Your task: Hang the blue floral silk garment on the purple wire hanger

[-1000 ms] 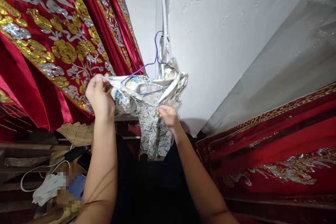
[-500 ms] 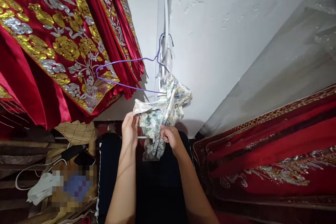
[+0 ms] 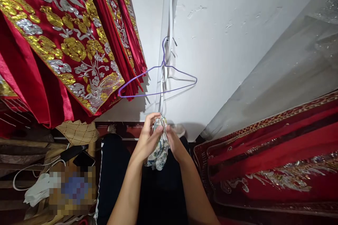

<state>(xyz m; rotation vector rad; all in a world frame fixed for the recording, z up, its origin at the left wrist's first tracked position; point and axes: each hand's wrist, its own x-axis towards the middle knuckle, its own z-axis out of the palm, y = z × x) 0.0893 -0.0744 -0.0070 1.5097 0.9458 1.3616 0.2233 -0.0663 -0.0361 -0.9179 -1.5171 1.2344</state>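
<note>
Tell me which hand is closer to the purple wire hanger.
Left, narrowly. The left hand reaches up just under the purple wire hanger, fingertips nearest its bar; the right hand sits slightly lower. Both clasp the floral cloth.

Purple wire hanger (image 3: 158, 84) hangs on the white wall (image 3: 224, 42), above the bunched floral silk garment (image 3: 160, 144) pressed between left hand (image 3: 148, 140) and right hand (image 3: 175, 142). Red embroidered robes (image 3: 66, 42) hang left; red embroidered cloth (image 3: 269, 161) lies right.

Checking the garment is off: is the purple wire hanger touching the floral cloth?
Apart. The head view shows white wall between the purple wire hanger and the floral cloth.
</note>
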